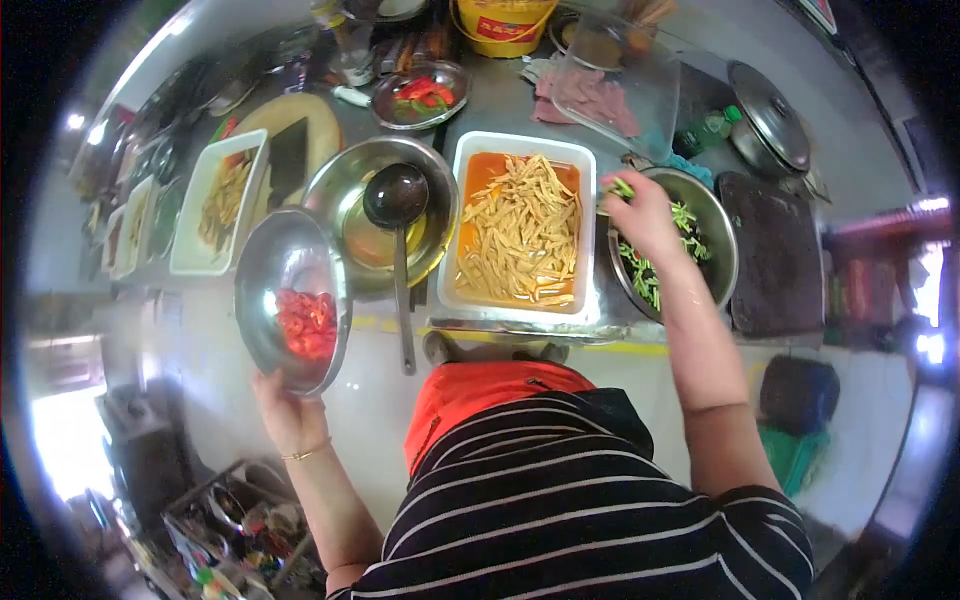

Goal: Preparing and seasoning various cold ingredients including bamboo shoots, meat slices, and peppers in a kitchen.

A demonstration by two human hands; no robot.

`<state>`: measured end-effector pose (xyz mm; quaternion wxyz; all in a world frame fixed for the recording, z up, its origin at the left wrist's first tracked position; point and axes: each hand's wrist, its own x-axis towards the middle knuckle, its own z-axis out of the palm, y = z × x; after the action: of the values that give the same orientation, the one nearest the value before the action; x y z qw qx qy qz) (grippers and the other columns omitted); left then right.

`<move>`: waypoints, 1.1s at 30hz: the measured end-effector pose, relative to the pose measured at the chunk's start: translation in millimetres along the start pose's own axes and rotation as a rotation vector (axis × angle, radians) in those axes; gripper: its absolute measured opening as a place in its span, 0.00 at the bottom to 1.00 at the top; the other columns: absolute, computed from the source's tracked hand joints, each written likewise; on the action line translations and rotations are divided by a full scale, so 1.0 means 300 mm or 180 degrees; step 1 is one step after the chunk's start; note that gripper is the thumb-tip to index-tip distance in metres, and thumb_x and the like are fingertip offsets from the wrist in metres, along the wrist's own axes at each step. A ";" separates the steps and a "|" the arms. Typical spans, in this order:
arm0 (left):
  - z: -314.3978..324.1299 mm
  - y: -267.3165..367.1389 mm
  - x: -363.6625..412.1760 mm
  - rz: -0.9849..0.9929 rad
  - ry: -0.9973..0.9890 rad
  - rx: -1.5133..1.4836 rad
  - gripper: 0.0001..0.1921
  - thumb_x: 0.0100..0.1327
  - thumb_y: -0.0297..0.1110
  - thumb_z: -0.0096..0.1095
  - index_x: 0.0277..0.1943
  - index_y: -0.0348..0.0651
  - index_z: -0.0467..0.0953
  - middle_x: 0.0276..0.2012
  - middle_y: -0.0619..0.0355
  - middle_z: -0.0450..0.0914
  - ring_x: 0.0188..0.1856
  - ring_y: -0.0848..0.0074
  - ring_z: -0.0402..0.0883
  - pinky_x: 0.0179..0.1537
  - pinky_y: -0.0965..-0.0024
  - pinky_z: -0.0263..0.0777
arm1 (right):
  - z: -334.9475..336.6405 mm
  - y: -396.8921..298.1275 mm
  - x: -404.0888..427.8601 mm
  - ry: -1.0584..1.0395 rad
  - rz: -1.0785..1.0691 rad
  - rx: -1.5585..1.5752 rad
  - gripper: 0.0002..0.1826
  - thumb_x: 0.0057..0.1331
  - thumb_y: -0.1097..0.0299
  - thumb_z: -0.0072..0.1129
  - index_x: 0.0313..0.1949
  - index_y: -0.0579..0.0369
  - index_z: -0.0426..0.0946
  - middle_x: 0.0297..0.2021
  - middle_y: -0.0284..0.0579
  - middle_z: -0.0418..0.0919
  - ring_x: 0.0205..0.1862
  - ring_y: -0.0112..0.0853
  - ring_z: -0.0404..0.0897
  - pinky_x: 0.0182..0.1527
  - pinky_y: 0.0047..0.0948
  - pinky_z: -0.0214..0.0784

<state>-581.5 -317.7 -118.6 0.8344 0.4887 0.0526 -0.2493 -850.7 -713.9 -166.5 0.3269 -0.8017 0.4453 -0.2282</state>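
My left hand (292, 412) grips the lower rim of a tilted stainless steel bowl (262, 292), in which red chopped peppers (309, 326) lie. Over the left side of another metal bowl (724, 251), my right hand (643, 210) pinches some green vegetable pieces (621, 189). Cut green stems (684, 216) lie over darker food inside that bowl, part of which my forearm hides. Between my hands stands a white plastic tray (525, 311) of pale yellowish strips (521, 225) in orange liquid. A ladle (401, 247) rests in a wide metal basin (337, 169) holding yellowish liquid.
A metal dish of cut peppers (424, 94) and a yellow bucket (504, 26) stand farther back. On the left are a white tub (221, 210) and a cleaver (289, 154) on a round board (322, 120). A dark board (776, 255) and lidded pot (769, 120) sit right.
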 end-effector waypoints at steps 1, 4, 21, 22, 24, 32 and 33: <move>-0.001 0.013 0.046 0.0013 -0.0106 0.0166 0.20 0.56 0.25 0.54 0.54 0.39 0.65 0.52 0.53 0.71 0.53 0.64 0.72 0.53 0.59 0.70 | 0.072 -0.043 0.016 -0.0060 0.0042 0.0114 0.16 0.52 0.66 0.58 0.41 0.54 0.78 0.34 0.52 0.80 0.35 0.41 0.80 0.40 0.34 0.71; 0.008 0.054 0.202 -0.0245 -0.0645 0.0288 0.21 0.57 0.25 0.52 0.55 0.38 0.65 0.53 0.52 0.71 0.55 0.65 0.71 0.54 0.61 0.68 | 0.266 -0.052 0.057 0.0179 0.0300 -0.0572 0.17 0.53 0.64 0.58 0.44 0.53 0.77 0.35 0.57 0.79 0.37 0.48 0.79 0.42 0.40 0.71; -0.024 0.133 0.483 -0.0744 -0.0713 0.0533 0.23 0.60 0.23 0.46 0.60 0.38 0.61 0.57 0.50 0.68 0.59 0.64 0.68 0.59 0.61 0.64 | 0.481 -0.254 -0.142 0.0790 0.0666 -0.0497 0.21 0.52 0.73 0.62 0.48 0.50 0.75 0.39 0.52 0.72 0.38 0.46 0.76 0.44 0.37 0.71; -0.017 0.138 0.463 -0.0709 -0.0631 0.0574 0.22 0.61 0.25 0.47 0.60 0.38 0.61 0.56 0.49 0.69 0.58 0.63 0.69 0.58 0.60 0.66 | 0.474 -0.264 -0.111 0.0880 0.0600 -0.0291 0.19 0.53 0.72 0.60 0.47 0.49 0.77 0.40 0.53 0.74 0.40 0.47 0.77 0.45 0.39 0.70; -0.002 0.112 0.428 -0.0699 -0.0777 0.0562 0.23 0.60 0.24 0.48 0.59 0.38 0.62 0.55 0.49 0.70 0.57 0.63 0.71 0.57 0.60 0.67 | 0.447 -0.199 -0.056 0.0771 0.0241 -0.0610 0.19 0.54 0.71 0.60 0.47 0.49 0.77 0.41 0.54 0.75 0.41 0.47 0.77 0.46 0.39 0.70; 0.164 -0.050 0.309 -0.0503 -0.1175 0.0596 0.26 0.55 0.14 0.49 0.58 0.41 0.60 0.49 0.51 0.72 0.47 0.71 0.74 0.47 0.71 0.71 | 0.284 -0.599 -0.062 0.0803 -0.1146 -0.0020 0.13 0.55 0.69 0.58 0.40 0.55 0.78 0.40 0.47 0.79 0.43 0.42 0.77 0.50 0.38 0.69; 0.176 -0.090 0.297 -0.0220 -0.1197 0.0550 0.26 0.56 0.13 0.49 0.58 0.40 0.60 0.48 0.51 0.73 0.47 0.71 0.75 0.46 0.71 0.71 | 0.298 -0.635 -0.073 0.0328 -0.1517 -0.0209 0.14 0.54 0.66 0.61 0.40 0.54 0.78 0.37 0.44 0.80 0.42 0.41 0.78 0.47 0.37 0.70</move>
<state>-524.7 -405.4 -142.2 0.7755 0.5012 -0.1090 -0.3682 -695.2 -592.2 -90.7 0.2144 -0.8816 0.2669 -0.3249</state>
